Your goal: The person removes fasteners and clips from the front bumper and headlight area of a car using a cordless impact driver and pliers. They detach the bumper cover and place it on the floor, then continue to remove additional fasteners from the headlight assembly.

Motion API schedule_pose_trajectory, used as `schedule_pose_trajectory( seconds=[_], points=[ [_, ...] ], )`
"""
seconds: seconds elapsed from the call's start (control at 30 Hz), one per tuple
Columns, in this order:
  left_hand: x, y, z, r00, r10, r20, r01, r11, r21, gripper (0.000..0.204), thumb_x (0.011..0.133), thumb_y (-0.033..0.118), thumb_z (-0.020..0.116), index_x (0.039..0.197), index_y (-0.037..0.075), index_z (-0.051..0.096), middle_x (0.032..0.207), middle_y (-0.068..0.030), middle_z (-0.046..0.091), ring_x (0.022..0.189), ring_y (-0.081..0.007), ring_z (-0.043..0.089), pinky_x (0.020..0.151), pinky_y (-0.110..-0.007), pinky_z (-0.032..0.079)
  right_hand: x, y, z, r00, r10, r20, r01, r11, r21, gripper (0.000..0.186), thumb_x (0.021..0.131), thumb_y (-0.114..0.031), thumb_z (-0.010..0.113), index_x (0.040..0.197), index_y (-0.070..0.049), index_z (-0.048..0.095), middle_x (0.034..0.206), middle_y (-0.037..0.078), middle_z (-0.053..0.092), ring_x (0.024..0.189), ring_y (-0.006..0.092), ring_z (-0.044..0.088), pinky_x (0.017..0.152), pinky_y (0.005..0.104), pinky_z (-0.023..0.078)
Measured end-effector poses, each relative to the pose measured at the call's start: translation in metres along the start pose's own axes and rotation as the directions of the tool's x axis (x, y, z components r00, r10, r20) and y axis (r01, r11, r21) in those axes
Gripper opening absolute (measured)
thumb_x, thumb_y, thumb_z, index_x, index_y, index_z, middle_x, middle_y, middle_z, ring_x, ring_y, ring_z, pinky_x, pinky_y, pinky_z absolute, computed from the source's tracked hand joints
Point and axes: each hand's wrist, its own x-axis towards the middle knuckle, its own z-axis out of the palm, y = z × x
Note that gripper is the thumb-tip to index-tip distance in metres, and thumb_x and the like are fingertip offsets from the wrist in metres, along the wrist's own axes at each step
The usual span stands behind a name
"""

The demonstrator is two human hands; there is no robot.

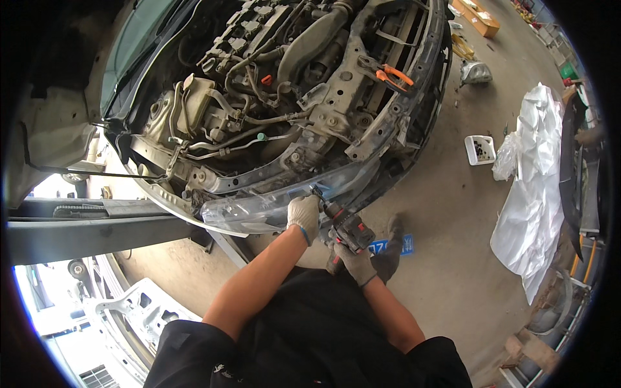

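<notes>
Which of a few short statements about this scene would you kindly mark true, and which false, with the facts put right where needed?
1. The right hand holds the drill. True.
2. The left hand is bare. False: the left hand wears a pale glove.
3. A white tray with small dark bits in it sits on the floor. True.
4. The pliers lie on the floor. False: the pliers rest on the front of the car.
5. The hood is shut. False: the hood stands raised, and the engine shows.
6. A headlight lies on the floor. True.
</notes>
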Motion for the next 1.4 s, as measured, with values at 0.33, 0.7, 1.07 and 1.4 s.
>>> schedule_pose_trajectory(
  seconds=[0.33, 0.7, 1.07, 1.4],
  points=[
    [0.012, -0.005, -0.008, 0.993, -0.118, -0.005, 0.117, 0.982, 0.151, 0.018, 0.073, 0.003, 0.071, 0.09, 0.007, 0.069, 0.085, -0.0129, 0.069, 0.086, -0.0283, 0.068, 0.071, -0.036, 0.055, 0.007, 0.024, -0.014, 0.991, -0.13, 0.035, 0.13, 0.857, -0.499, 0.035, 0.094, -0.032, 0.069, 0.125, -0.016, 0.07, 0.12, 0.009, 0.07, 0.11, 0.0304, 0.066, 0.098, 0.042, 0.05],
    [0.01, -0.006, -0.004, 1.0, 0.017, 0.026, -0.023, 0.968, 0.252, 0.007, 0.08, 0.006, 0.069, 0.086, 0.006, 0.066, 0.078, -0.0109, 0.065, 0.071, -0.0239, 0.065, 0.062, -0.035, 0.052, 0.019, 0.016, -0.02, 0.915, -0.252, 0.314, 0.373, 0.237, -0.897, 0.044, 0.102, -0.028, 0.06, 0.142, -0.011, 0.053, 0.133, 0.013, 0.061, 0.123, 0.0266, 0.06, 0.109, 0.0418, 0.046],
    [0.002, 0.001, -0.003, 0.999, -0.01, 0.033, 0.008, 0.998, 0.057, 0.008, 0.081, 0.008, 0.062, 0.087, 0.004, 0.066, 0.078, -0.0104, 0.062, 0.072, -0.0238, 0.056, 0.065, -0.038, 0.045, 0.033, -0.007, -0.032, 0.925, 0.208, 0.317, 0.163, 0.537, -0.827, 0.059, 0.105, -0.03, 0.051, 0.157, -0.01, 0.031, 0.159, 0.013, 0.038, 0.146, 0.0281, 0.04, 0.123, 0.0415, 0.033],
    [0.0, 0.008, -0.011, 0.994, 0.02, 0.106, -0.052, 0.952, 0.302, 0.01, 0.077, 0.005, 0.071, 0.086, 0.004, 0.067, 0.083, -0.0133, 0.067, 0.072, -0.0278, 0.067, 0.06, -0.039, 0.052, 0.036, 0.019, -0.034, 0.945, -0.054, 0.321, 0.319, 0.359, -0.877, 0.052, 0.099, -0.03, 0.061, 0.146, -0.012, 0.047, 0.147, 0.01, 0.052, 0.133, 0.0249, 0.053, 0.113, 0.0415, 0.044]
  ],
)
